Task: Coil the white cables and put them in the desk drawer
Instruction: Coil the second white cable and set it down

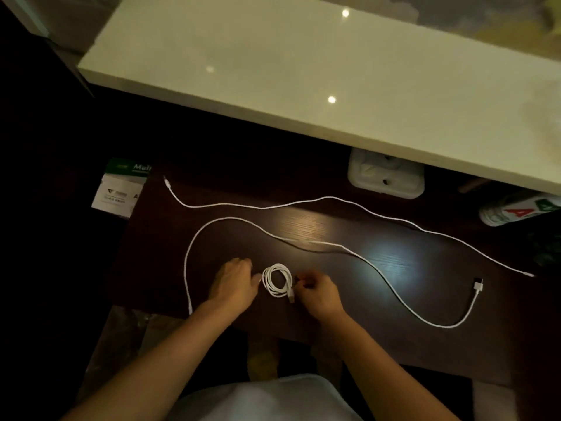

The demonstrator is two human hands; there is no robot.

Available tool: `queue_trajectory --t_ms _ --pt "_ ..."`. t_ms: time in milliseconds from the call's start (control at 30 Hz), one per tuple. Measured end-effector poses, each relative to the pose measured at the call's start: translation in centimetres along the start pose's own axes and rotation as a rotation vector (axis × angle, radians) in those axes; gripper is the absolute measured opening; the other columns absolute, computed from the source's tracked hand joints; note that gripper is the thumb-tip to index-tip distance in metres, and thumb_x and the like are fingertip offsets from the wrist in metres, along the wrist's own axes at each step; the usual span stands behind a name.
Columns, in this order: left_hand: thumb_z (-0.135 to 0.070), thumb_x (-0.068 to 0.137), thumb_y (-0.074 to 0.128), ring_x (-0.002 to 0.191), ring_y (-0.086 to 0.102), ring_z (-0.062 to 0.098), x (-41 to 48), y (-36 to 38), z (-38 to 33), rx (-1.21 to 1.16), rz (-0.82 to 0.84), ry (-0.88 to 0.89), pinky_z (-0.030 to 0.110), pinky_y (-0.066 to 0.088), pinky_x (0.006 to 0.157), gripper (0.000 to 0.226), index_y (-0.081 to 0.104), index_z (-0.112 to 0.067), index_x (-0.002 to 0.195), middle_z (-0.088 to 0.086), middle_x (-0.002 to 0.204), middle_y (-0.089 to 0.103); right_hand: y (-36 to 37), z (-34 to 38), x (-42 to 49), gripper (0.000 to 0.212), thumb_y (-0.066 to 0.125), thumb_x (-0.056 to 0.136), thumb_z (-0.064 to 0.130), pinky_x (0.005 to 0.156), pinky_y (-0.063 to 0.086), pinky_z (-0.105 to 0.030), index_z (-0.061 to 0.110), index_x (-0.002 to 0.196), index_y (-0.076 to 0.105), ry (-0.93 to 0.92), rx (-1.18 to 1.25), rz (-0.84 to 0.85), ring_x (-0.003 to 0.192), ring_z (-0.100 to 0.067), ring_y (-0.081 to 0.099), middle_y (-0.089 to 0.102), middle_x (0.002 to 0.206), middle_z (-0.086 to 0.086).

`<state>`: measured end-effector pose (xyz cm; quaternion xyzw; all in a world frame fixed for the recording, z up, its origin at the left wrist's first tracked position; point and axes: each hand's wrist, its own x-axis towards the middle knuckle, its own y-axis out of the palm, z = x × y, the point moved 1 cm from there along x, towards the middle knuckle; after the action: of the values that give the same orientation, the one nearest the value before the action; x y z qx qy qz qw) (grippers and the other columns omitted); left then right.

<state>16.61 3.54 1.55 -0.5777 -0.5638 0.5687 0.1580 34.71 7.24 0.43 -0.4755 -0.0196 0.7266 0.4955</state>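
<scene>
1. We see the small coil (277, 280) on the dark worktop (379, 262), between our hands and touching both.
2. Our right hand (320, 294) pinches its plug end; the left hand (235, 282) lies flat, fingers together.
3. Two loose white cables, the far cable (334, 199) and the near cable (364, 259), stretch left to right beyond the hands.

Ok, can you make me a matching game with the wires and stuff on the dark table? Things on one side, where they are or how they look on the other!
Things:
1. coiled cable
2. far cable
3. socket block
4. near cable

Clues:
A. sits just under the white shelf's edge
B. wound in a small ring between the two hands
C. stretched out, farthest from the person
D. loose and wavy, with a plug end on the right

Pairs: 1-B, 2-C, 3-A, 4-D
</scene>
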Motion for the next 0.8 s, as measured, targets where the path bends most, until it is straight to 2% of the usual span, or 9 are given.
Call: queue_trajectory --t_ms 100,167,233,300,433,567,633,700,800 --pt "-0.025 0.089 0.063 0.105 0.060 0.025 0.1 -2.6 3.8 -0.063 -0.178 0.012 0.036 0.053 0.085 0.019 0.064 -0.018 0.107 0.006 0.110 0.062 -0.7 1.0 -0.9 0.020 0.060 0.084 0.009 0.080 0.054 -0.029 0.013 0.100 0.073 0.022 0.042 -0.116 0.090 -0.021 0.069 0.076 0.096 -0.007" --pt "-0.029 0.086 0.067 0.110 0.055 0.027 0.2 -3.7 6.6 -0.026 -0.250 -0.056 0.036 0.053 0.083 0.034 0.055 -0.016 0.115 0.008 0.116 0.056 -0.9 2.1 -1.4 0.017 0.060 0.085 0.010 0.081 0.052 -0.029 0.013 0.097 0.073 0.021 0.063 -0.213 0.092 -0.023 0.069 0.075 0.093 -0.007" --pt "-0.034 0.085 0.069 0.113 0.054 0.033 0.4 -4.0 9.0 -0.009 -0.185 -0.180 0.040 0.053 0.081 0.053 0.045 -0.010 0.126 0.014 0.125 0.049 -0.4 3.6 -1.9 0.017 0.060 0.086 0.010 0.078 0.050 -0.028 0.013 0.099 0.071 0.008 0.089 -0.249 0.092 -0.022 0.068 0.073 0.093 -0.006" --pt "-0.033 0.087 0.068 0.114 0.055 0.037 0.8 -3.8 11.0 -0.047 -0.097 -0.269 0.043 0.053 0.083 0.059 0.041 -0.005 0.130 0.018 0.130 0.046 0.6 5.5 -2.3 0.015 0.059 0.087 0.010 0.080 0.053 -0.031 0.017 0.096 0.069 -0.025 0.115 -0.238 0.091 -0.022 0.068 0.071 0.093 -0.006" --pt "-0.015 0.088 0.063 0.103 0.064 0.034 1.5 -4.0 12.7 -0.121 0.016 -0.194 0.038 0.053 0.082 0.020 0.060 -0.006 0.106 0.016 0.113 0.064 4.2 8.2 -2.3 0.015 0.060 0.087 0.009 0.079 0.055 -0.032 0.022 0.089 0.067 -0.120 0.079 -0.143 0.084 -0.023 0.069 0.069 0.084 -0.001" --pt "-0.008 0.085 0.061 0.096 0.064 0.034 1.9 -4.6 12.5 -0.288 -0.012 0.001 0.035 0.050 0.082 0.008 0.061 -0.011 0.093 0.015 0.098 0.066 7.4 10.9 -3.1 0.029 0.058 0.083 0.009 0.077 0.053 -0.030 0.021 0.108 0.068 -0.307 -0.059 -0.023 0.086 -0.018 0.065 0.067 0.096 0.002" --pt "-0.006 0.087 0.061 0.087 0.064 0.033 1.8 -5.4 11.9 -0.455 0.100 0.086 0.041 0.054 0.079 0.014 0.056 -0.019 0.087 0.012 0.090 0.064 8.5 12.0 -3.7 0.047 0.059 0.082 0.005 0.091 0.048 -0.032 0.021 0.126 0.061 -0.514 -0.235 -0.048 0.107 -0.024 0.056 0.059 0.119 -0.007" --pt "0.001 0.091 0.058 0.078 0.063 0.027 1.0 -6.7 10.9 -0.801 0.344 0.068 0.041 0.060 0.069 0.022 0.054 -0.020 0.090 0.010 0.088 0.061 9.1 12.9 -4.1 0.062 0.063 0.081 0.012 0.100 0.040 -0.043 0.029 0.139 0.049 -0.702 -0.495 -0.159 0.125 -0.034 0.040 0.045 0.140 -0.014" --pt "0.007 0.093 0.051 0.068 0.058 0.021 -0.2 -9.3 9.4 -1.290 0.620 -0.026 0.033 0.058 0.059 0.017 0.053 -0.009 0.095 0.010 0.078 0.059 8.6 13.9 -4.2 0.045 0.060 0.085 0.026 0.100 0.038 -0.049 0.032 0.129 0.057 -0.747 -0.631 -0.212 0.128 -0.036 0.035 0.043 0.144 -0.012"
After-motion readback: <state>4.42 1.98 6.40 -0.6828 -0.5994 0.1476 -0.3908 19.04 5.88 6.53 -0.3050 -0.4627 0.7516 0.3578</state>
